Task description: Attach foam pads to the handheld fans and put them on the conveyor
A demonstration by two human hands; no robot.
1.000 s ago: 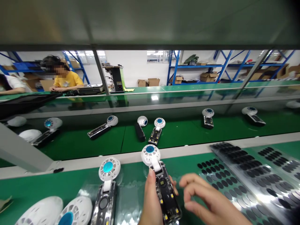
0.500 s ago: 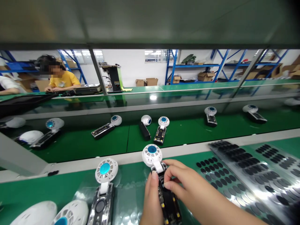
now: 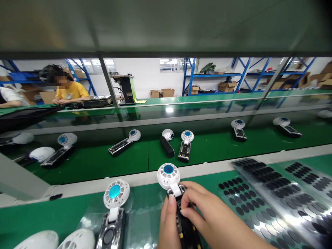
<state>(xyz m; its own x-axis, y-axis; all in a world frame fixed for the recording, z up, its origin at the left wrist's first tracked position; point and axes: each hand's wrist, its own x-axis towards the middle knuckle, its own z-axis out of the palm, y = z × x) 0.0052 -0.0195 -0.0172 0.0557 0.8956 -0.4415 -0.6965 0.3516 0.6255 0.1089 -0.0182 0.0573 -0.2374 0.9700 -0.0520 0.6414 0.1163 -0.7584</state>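
In the head view, the left hand (image 3: 169, 224) is gripping the black-bodied device (image 3: 188, 231) along its body, the thumb lying on the side nearer 9 o'clock. The device is being held over the counter (image 3: 23, 209), its long axis running from 11 o'clock, where the round white head (image 3: 175, 177) is sitting beyond the white hinge (image 3: 175, 190), to 5 o'clock. The right hand (image 3: 215, 212) is reaching in from 4 o'clock, its fingers (image 3: 186, 211) curling close together over the body's upper face, just below the hinge; whether they are gripping anything is not showing. The left hand is being the nearer, wrapping the device. Black discs (image 3: 239, 210) are lying towards 3 o'clock, and a second device (image 3: 108, 237) is resting towards 9 o'clock
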